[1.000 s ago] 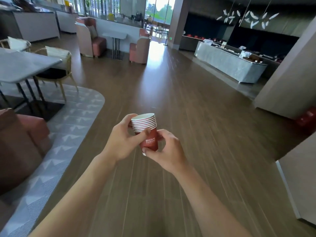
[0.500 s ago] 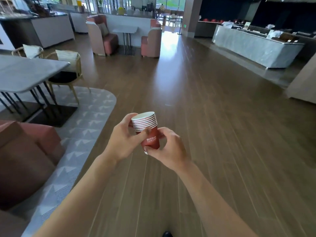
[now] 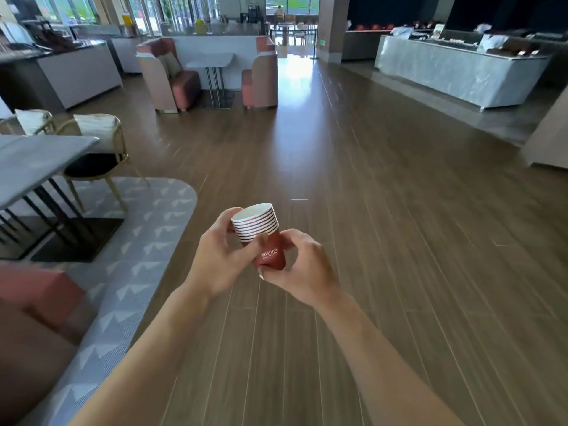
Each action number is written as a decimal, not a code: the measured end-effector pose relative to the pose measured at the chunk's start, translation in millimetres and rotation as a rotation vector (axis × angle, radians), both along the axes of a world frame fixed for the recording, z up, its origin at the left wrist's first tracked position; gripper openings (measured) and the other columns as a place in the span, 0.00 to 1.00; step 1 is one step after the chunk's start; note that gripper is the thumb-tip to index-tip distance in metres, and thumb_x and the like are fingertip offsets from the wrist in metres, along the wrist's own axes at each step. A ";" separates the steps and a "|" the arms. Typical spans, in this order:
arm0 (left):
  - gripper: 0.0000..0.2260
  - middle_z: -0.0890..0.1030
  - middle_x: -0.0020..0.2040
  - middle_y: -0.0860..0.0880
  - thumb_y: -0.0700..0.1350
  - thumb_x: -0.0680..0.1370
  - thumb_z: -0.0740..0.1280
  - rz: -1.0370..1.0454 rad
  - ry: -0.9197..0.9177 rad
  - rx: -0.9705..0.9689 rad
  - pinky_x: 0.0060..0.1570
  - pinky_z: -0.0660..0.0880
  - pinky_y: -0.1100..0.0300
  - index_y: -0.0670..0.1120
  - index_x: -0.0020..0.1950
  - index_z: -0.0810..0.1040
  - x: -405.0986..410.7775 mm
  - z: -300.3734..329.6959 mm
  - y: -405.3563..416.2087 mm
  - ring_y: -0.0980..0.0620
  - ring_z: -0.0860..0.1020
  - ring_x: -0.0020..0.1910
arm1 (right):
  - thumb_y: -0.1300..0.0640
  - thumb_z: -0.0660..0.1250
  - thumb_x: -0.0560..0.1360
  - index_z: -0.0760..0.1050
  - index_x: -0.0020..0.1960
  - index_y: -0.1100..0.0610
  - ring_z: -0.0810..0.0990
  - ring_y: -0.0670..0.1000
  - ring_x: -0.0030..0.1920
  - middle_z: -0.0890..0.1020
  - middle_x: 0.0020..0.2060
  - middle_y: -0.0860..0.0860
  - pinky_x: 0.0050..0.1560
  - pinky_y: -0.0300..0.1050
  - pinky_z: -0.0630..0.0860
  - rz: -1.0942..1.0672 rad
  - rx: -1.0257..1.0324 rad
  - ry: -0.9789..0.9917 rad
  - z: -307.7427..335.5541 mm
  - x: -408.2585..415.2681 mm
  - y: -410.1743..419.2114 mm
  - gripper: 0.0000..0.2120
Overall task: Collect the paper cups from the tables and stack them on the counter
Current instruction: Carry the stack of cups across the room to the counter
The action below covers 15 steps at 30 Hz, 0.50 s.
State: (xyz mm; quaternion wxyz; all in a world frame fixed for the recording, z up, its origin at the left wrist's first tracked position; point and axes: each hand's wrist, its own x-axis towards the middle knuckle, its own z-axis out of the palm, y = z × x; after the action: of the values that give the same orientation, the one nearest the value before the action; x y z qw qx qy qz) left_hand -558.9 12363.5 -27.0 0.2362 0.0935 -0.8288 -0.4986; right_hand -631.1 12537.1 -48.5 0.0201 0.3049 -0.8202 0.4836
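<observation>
Red paper cups (image 3: 259, 233), nested and tilted, sit mid-frame between my outstretched arms: left hand (image 3: 219, 256) curls round the rims, right hand (image 3: 302, 269) pinches the base.

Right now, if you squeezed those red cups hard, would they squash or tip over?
Probably not easily. The cups are nested, with many rims showing, so the walls likely back each other up. They look like paper, so likely light; the left hand and right hand hold them with fingertips. Set down, the narrow base might tip.
</observation>
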 end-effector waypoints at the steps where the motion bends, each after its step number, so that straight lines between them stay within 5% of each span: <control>1: 0.27 0.85 0.55 0.62 0.65 0.71 0.73 -0.005 -0.002 -0.002 0.53 0.70 0.76 0.57 0.67 0.77 -10.2 1.6 -0.5 0.60 0.81 0.59 | 0.45 0.82 0.64 0.81 0.56 0.51 0.81 0.44 0.53 0.84 0.50 0.43 0.56 0.43 0.78 -0.003 -0.005 0.001 -0.4 -9.5 -0.5 0.24; 15: 0.26 0.84 0.56 0.64 0.61 0.73 0.74 -0.096 0.008 0.021 0.53 0.69 0.78 0.56 0.69 0.76 -151.9 -18.1 -64.1 0.61 0.81 0.59 | 0.43 0.81 0.64 0.81 0.57 0.48 0.80 0.44 0.54 0.83 0.50 0.41 0.57 0.43 0.78 -0.097 0.028 -0.016 -15.6 -134.2 -59.0 0.24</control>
State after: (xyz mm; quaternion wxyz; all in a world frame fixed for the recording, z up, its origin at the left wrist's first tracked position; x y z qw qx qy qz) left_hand -710.8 12299.4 -45.1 0.2144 0.0542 -0.8260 -0.5184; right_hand -765.4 12478.1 -64.1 0.0328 0.2612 -0.8409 0.4729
